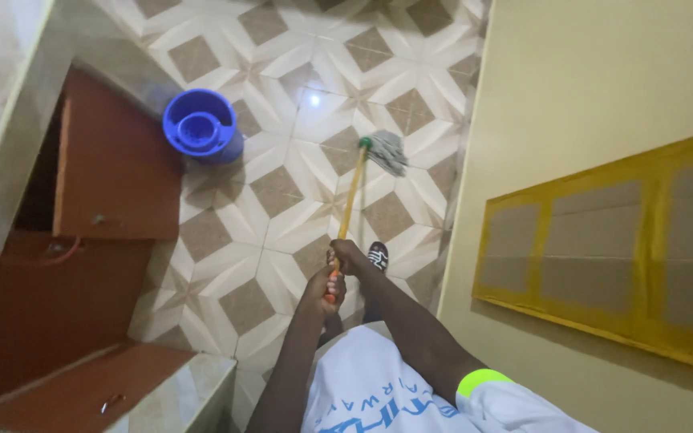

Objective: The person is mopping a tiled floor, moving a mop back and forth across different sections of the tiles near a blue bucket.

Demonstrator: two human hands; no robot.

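I hold a mop with a yellow handle (351, 195) in both hands. My right hand (349, 256) grips the handle higher up the stick. My left hand (322, 287) grips the orange end just below it. The grey string mop head (387, 151) rests on the patterned tile floor (282, 200) ahead of me, close to the yellow wall (587, 88). A blue bucket (200, 125) with a wringer insert stands on the floor to the left of the mop head, well apart from it.
An open brown cabinet door (118, 164) juts out at the left under a counter. Another brown door (74, 389) is open at the lower left. A yellow-framed panel (611, 248) is set in the wall on the right. My sandalled foot (378, 256) shows beside my hands.
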